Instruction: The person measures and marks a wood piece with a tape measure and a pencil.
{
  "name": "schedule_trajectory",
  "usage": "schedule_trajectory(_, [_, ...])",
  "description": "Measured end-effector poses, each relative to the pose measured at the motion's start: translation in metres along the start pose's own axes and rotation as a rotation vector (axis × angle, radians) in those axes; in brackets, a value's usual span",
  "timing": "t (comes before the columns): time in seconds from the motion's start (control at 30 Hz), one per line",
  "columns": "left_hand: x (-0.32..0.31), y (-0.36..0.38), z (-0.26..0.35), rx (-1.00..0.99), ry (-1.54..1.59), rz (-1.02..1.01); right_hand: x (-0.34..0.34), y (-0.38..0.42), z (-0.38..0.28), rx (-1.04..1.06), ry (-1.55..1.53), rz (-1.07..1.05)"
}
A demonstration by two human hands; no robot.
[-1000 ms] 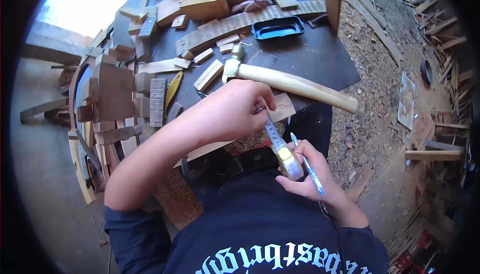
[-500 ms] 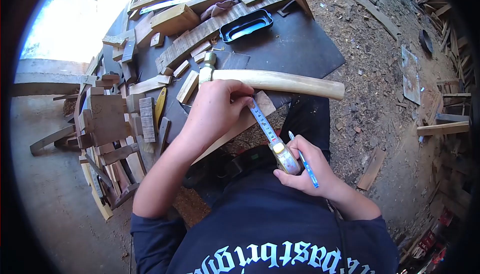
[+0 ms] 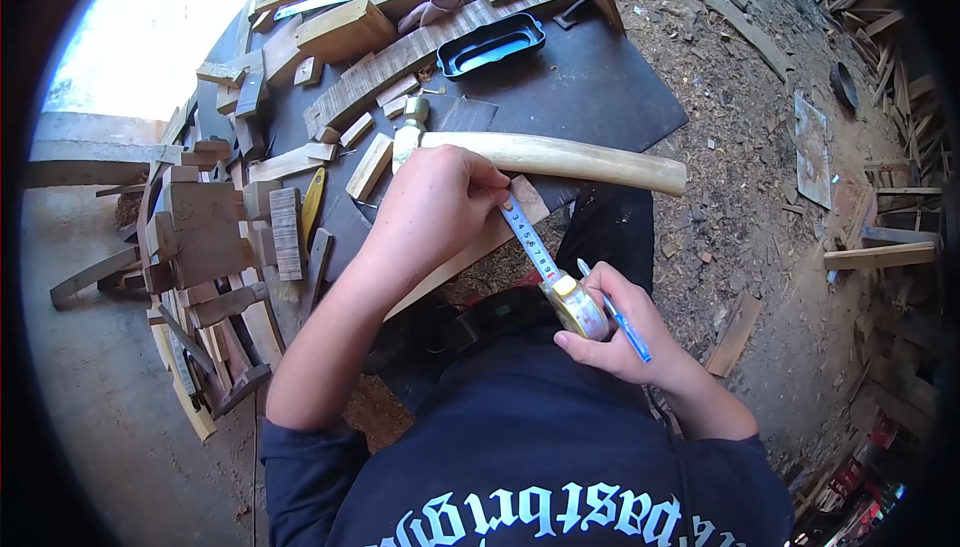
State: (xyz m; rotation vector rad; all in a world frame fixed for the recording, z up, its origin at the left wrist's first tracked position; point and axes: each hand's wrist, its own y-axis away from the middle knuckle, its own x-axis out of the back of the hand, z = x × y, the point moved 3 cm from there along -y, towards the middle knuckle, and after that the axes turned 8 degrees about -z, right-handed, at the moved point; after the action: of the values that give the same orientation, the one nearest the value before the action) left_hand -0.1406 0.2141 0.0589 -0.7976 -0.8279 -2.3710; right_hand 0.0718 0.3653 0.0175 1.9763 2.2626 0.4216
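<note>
My left hand (image 3: pixel 445 202) pinches the free end of a tape measure blade (image 3: pixel 530 239) beside a flat wooden board (image 3: pixel 455 269). In my right hand (image 3: pixel 625 322) is the tape measure case (image 3: pixel 580 309), with a blue and white pen (image 3: pixel 627 329) held along the fingers. A short length of blade, with numbers from about 3 to 9 showing, runs between my hands. Just beyond my left hand lies a hammer (image 3: pixel 560 159), its head at the left and its pale handle pointing right. My fingertips hide the tape's tip.
The dark table (image 3: pixel 610 87) bears a black tray (image 3: pixel 490 47), wood offcuts (image 3: pixel 345 32) and a long curved plank (image 3: pixel 430 42). A yellow-handled tool (image 3: pixel 314 199) lies at the left, near a wooden structure (image 3: pixel 205 232). Wood chips cover the ground (image 3: pixel 700 197) at the right.
The view has shifted slightly. My right hand and the tape case have moved a little to the right. My left hand still pinches the tape end.
</note>
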Motion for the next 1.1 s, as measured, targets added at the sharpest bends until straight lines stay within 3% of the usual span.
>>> schedule_trajectory(0.2, [0.001, -0.003, -0.003, 0.003, 0.017, -0.036, 0.000, -0.002, 0.006, -0.081, -0.154, -0.015])
schedule_trajectory(0.4, [0.000, -0.005, -0.006, -0.004, 0.029, -0.042, 0.000, -0.004, -0.002, 0.001, 0.026, 0.034])
schedule_trajectory(1.1, [0.004, -0.007, -0.003, 0.033, 0.015, -0.096, -0.002, -0.012, -0.003, 0.030, 0.010, 0.047])
